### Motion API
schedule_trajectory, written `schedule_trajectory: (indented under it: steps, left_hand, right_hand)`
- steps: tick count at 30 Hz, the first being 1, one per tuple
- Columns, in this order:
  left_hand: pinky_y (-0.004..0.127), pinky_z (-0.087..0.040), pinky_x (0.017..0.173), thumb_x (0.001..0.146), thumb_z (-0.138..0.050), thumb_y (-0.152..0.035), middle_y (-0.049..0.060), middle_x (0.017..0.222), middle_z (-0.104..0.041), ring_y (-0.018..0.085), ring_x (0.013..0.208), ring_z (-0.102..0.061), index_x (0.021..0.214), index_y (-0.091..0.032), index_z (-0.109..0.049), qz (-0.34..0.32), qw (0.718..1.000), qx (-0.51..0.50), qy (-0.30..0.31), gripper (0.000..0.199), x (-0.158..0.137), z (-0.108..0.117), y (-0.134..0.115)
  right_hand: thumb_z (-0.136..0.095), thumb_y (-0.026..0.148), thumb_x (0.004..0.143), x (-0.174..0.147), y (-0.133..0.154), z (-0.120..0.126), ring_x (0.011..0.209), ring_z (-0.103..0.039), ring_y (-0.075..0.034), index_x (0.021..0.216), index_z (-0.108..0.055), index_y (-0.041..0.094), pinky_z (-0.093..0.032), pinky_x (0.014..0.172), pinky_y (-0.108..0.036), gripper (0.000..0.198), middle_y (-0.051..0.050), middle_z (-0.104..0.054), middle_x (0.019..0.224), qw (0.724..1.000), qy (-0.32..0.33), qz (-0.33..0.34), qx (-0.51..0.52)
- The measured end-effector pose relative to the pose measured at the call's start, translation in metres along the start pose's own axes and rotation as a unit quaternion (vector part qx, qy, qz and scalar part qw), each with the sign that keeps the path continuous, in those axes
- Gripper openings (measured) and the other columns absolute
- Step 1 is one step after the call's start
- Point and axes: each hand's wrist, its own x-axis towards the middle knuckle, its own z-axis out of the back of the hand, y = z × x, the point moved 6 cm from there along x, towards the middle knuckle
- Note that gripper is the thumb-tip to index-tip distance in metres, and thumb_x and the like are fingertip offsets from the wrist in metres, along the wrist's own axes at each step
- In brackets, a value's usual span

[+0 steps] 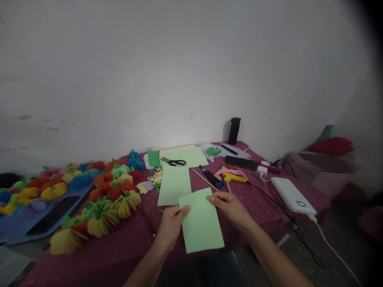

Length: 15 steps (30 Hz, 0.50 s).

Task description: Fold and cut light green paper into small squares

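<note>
A light green sheet of paper (202, 224) is held up over the table's front edge. My left hand (172, 223) pinches its left side, thumb on top. At the upper right corner my right hand (229, 205) grips the same sheet between thumb and fingers. Just behind it lies another light green sheet (175, 184), flat on the table. Black scissors (173, 162) rest at that sheet's far end, over a larger pale green sheet (196, 155).
Colourful paper pumpkins (110, 191) crowd the left side. A yellow glue gun (235, 177), a dark cutter (211, 175), a thin stick (205, 179) and a white power bank (293, 195) with cables lie to the right. A black bottle (234, 130) stands at the back.
</note>
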Motion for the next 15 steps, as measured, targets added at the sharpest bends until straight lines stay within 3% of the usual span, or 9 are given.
schedule_trajectory:
  steps: [4, 10, 15]
  left_hand:
    - [0.028, -0.044, 0.06, 0.07, -0.062, -0.039, 0.006, 0.071, -0.067, 0.018, 0.062, -0.057, 0.09, -0.01, -0.067, 0.002, 1.0, 0.012, -0.004, 0.036, -0.001, -0.002, 0.0]
    - [0.027, -0.043, 0.059, 0.07, -0.061, -0.04, 0.006, 0.069, -0.066, 0.018, 0.062, -0.058, 0.088, -0.01, -0.068, 0.01, 1.0, 0.013, 0.007, 0.036, -0.001, -0.004, 0.003]
    - [0.026, -0.042, 0.055, 0.068, -0.062, -0.042, 0.007, 0.068, -0.066, 0.017, 0.059, -0.057, 0.087, -0.009, -0.067, 0.021, 1.0, 0.013, 0.003, 0.039, 0.0, -0.005, 0.005]
  right_hand:
    - [-0.057, 0.048, 0.069, 0.002, 0.003, 0.004, 0.049, -0.032, -0.008, 0.053, -0.049, 0.016, -0.026, 0.048, -0.022, 0.036, 0.005, -0.038, 0.05, 0.999, -0.044, 0.006, -0.015]
    - [-0.055, 0.047, 0.07, 0.008, 0.002, 0.003, 0.054, -0.039, -0.01, 0.064, -0.056, 0.015, -0.03, 0.052, -0.022, 0.032, 0.002, -0.047, 0.057, 0.999, -0.032, 0.012, 0.018]
    - [-0.058, 0.047, 0.068, 0.014, 0.001, 0.004, 0.049, -0.034, -0.009, 0.054, -0.05, 0.016, -0.027, 0.049, -0.022, 0.035, 0.004, -0.041, 0.05, 0.999, -0.052, 0.011, 0.014]
